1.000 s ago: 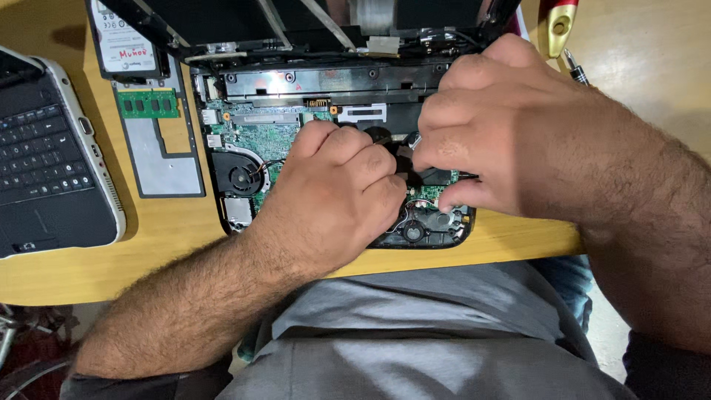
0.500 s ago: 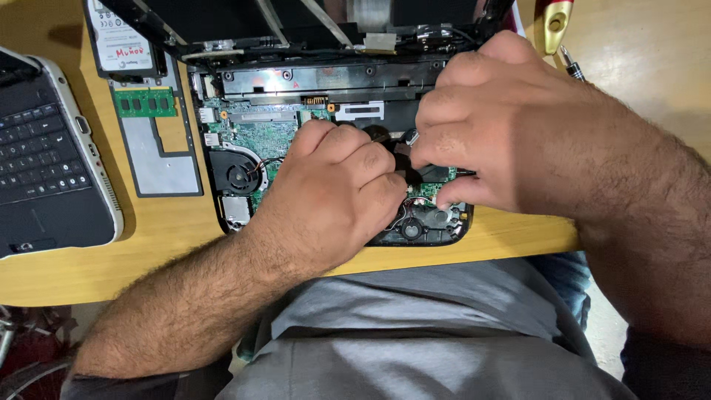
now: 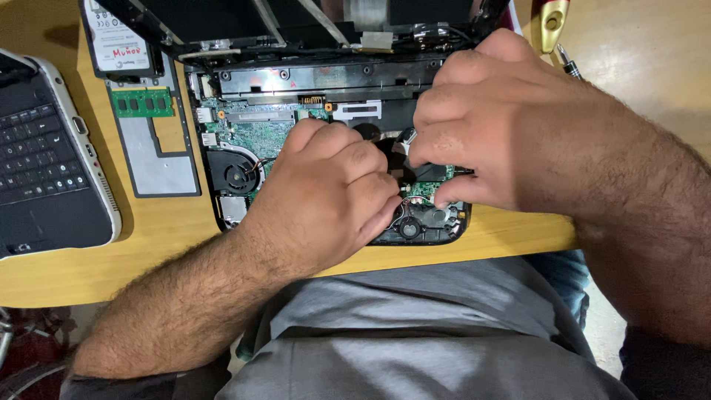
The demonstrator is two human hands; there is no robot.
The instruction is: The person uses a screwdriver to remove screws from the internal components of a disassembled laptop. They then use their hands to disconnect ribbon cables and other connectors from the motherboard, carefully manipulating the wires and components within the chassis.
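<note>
Both hands rest on the opened laptop point(image 3: 296, 133) at frame centre. The left hand point(image 3: 326, 196) is clenched; the right hand point(image 3: 511, 126) has its fingers point(image 3: 452, 194) pinched at the board, though whether they grasp anything cannot be told. A keyboard point(image 3: 44, 163) lies at the left on the bench point(image 3: 148, 244).

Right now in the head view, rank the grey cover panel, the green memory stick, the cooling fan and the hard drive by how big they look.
1. Grey cover panel, clearly largest.
2. Hard drive, partly cut off by the frame.
3. Green memory stick and cooling fan look about alike, so no ranking between them.
</note>
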